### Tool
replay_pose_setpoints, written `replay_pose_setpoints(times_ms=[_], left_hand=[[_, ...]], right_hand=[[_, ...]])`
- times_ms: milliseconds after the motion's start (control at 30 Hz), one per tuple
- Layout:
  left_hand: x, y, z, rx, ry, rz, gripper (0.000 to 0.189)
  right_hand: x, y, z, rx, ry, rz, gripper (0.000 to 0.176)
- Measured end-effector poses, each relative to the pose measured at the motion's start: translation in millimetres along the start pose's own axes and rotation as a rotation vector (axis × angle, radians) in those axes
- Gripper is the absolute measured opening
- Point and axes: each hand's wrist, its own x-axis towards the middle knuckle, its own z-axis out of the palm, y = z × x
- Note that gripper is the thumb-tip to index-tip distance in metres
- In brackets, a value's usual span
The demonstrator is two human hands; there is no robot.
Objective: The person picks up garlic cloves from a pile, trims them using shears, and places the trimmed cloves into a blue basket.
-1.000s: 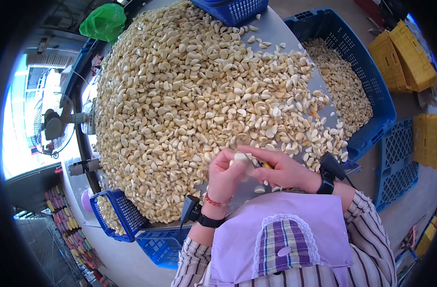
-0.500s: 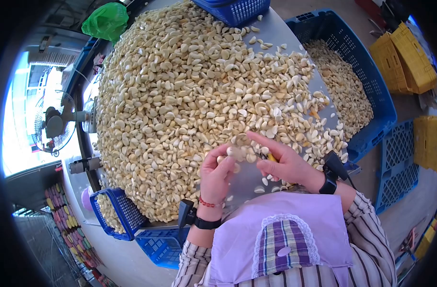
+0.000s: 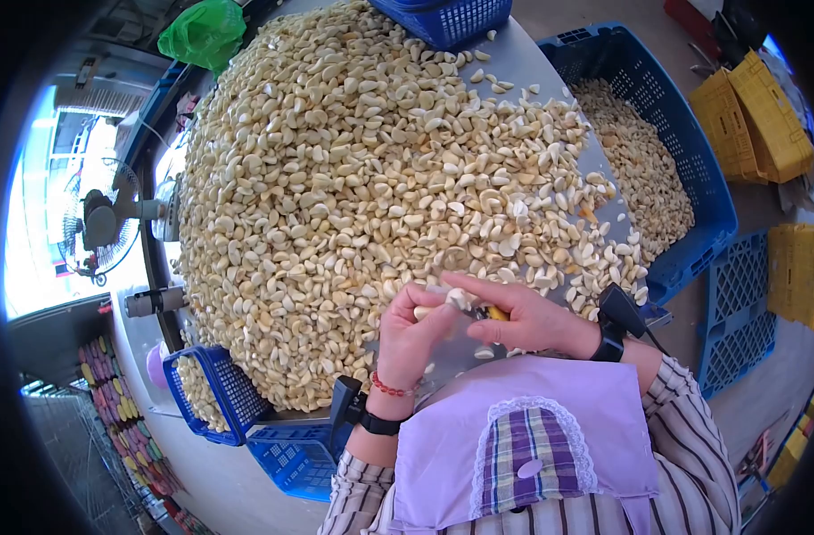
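Pale cream, curved pieces like large cloves lie in a big heap (image 3: 336,196) over the metal table. My left hand (image 3: 411,339) is closed at the heap's near edge, pinching a whitish piece (image 3: 459,299) between thumb and fingers. Facing it, my right hand (image 3: 532,321) is closed round a small yellow-handled knife (image 3: 497,314), its short blade end beside that piece. My right index finger reaches over toward the left fingertips. Part of the handle is hidden in the right palm.
A large blue crate (image 3: 719,201) of smaller pieces stands right of the table. One blue basket (image 3: 238,392) of pieces is at the lower left, another blue basket (image 3: 447,22) at the far edge. A fan (image 3: 104,218) stands left; yellow crates (image 3: 772,116) lie right.
My hands have come closer together and slightly toward me. The right hand with the knife has moved in to the piece in my left fingers.
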Motion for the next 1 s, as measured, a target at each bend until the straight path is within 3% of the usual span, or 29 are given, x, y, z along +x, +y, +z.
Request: replay_pose_setpoints(times_ms=[100, 200, 267, 333, 367, 400, 433, 467, 500, 567, 600, 667, 700, 767, 867, 900, 933, 967, 1000], left_hand=[[0, 1, 1, 0.052, 0.051, 0.025, 0.012], [-3, 4, 3, 0.089, 0.037, 0.053, 0.014], [-9, 7, -6, -0.086, -0.100, 0.079, 0.017], [-15, 15, -37, -0.268, -0.052, 0.352, 0.023], [-24, 27, -62, -0.336, 0.119, 0.508, 0.025], [-41, 45, -118, -0.403, 0.122, 0.541, 0.028], [-59, 73, -150, -0.162, 0.345, 0.627, 0.028], [-83, 96, -185, -0.315, 0.358, 0.707, 0.009], [-93, 116, -199, 0.162, 0.879, 0.885, 0.011], [-148, 146, -316, 0.500, 1.222, 0.719, 0.020], [-163, 152, -357, 0.506, 1.227, 0.718, 0.020], [-180, 160, -405, 1.486, 1.321, 0.370, 0.031], [-175, 162, -393, 1.487, 1.318, 0.374, 0.031], [-147, 167, -314, 2.085, 1.414, 0.386, 0.037], [-67, 139, -200, 1.843, 1.137, 0.802, 0.023], [-41, 127, -182, 1.796, 0.856, 1.020, 0.020], [-13, 109, -141, 1.568, 0.727, 0.955, 0.023], [16, 91, -123, 1.485, 0.485, 1.021, 0.023], [42, 74, -104, 1.501, 0.409, 0.978, 0.018]], right_hand=[[1, 4, 3, -0.070, 0.003, 0.073, 0.060], [4, 8, 4, -0.092, 0.036, 0.015, 0.054], [-1, -11, 4, -0.015, 0.100, 0.134, 0.052], [-1, -15, 2, 0.176, 0.209, 0.288, 0.047], [-3, -9, -2, 0.180, 0.204, 0.282, 0.047], [-6, -2, -6, 0.246, 0.256, 0.233, 0.047], [-8, 2, -9, 0.311, 0.308, 0.185, 0.046], [-7, 4, -9, 0.340, 0.349, 0.165, 0.047], [-6, 6, -11, 0.343, 0.343, 0.164, 0.047], [-3, 10, -11, 0.366, 0.346, 0.146, 0.047], [-2, 9, -9, 0.363, 0.340, 0.157, 0.047], [1, 11, -7, 0.360, 0.322, 0.156, 0.047], [2, 11, -7, 0.351, 0.314, 0.153, 0.047], [2, 11, -8, 0.331, 0.319, 0.161, 0.048], [3, 10, -6, 0.328, 0.333, 0.180, 0.051], [3, 9, -6, 0.344, 0.349, 0.186, 0.050], [2, 9, -6, 0.338, 0.354, 0.186, 0.050], [1, 9, -5, 0.352, 0.346, 0.190, 0.049], [0, 9, -5, 0.366, 0.338, 0.194, 0.049]])
